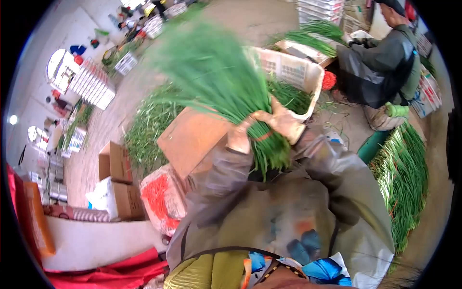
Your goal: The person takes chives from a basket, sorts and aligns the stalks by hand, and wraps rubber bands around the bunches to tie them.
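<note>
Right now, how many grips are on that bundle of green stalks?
2: the left grip, on the left side of the bundle, and the right grip, on its right side. Parts may be hidden.

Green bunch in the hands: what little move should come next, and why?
Maybe the left hand could check that the reddish band is snug while the right hand supports the green bunch: the band crosses the stems between the hands, and the leafy tops fan out wide.
</note>
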Demonstrator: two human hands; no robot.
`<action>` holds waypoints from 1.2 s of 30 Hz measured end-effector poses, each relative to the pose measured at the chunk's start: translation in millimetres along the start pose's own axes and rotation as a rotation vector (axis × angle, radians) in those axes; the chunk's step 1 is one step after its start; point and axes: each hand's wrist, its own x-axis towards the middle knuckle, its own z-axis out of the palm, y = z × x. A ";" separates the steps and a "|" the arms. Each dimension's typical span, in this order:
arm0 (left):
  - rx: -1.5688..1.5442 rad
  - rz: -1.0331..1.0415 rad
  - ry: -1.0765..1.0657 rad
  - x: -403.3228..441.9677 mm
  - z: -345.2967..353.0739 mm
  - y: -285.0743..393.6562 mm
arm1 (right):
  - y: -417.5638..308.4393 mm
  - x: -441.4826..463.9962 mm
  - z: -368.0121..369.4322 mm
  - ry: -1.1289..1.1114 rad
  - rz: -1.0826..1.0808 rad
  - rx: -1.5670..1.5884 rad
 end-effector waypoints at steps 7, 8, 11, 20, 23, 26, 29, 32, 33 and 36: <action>-0.254 -0.152 -0.088 -4.4 15.6 -16.4 | 14.9 -17.1 -25.1 0.391 0.422 1.001; -0.299 -0.209 -0.094 -2.5 4.7 -22.9 | 13.1 -22.0 -28.0 0.440 0.422 1.039; -0.367 -0.339 -0.116 -8.3 7.9 -14.7 | 12.8 -26.5 -35.3 0.391 0.479 1.159; -0.357 -0.333 -0.042 -4.8 6.1 -17.2 | 34.3 -29.4 -43.9 0.191 0.703 1.045; -0.236 -0.237 0.019 1.3 7.0 -20.9 | 54.9 -51.4 -52.5 -0.072 0.639 0.880; -0.268 -0.235 0.085 11.3 13.4 -24.6 | 49.0 -78.8 -30.6 0.092 0.462 0.430; -0.027 -0.260 -0.012 15.2 43.7 -15.3 | 13.8 -69.0 3.2 0.115 0.212 -0.223; 0.017 -0.202 -0.451 11.9 64.8 -3.9 | 74.0 -48.3 -1.8 0.163 0.339 0.622; 0.126 -0.133 -0.452 4.2 73.2 14.3 | 68.7 -49.2 -17.4 0.144 0.445 0.759; 0.353 0.121 -0.476 13.8 46.3 31.0 | 71.5 -72.2 -53.1 0.121 0.627 1.154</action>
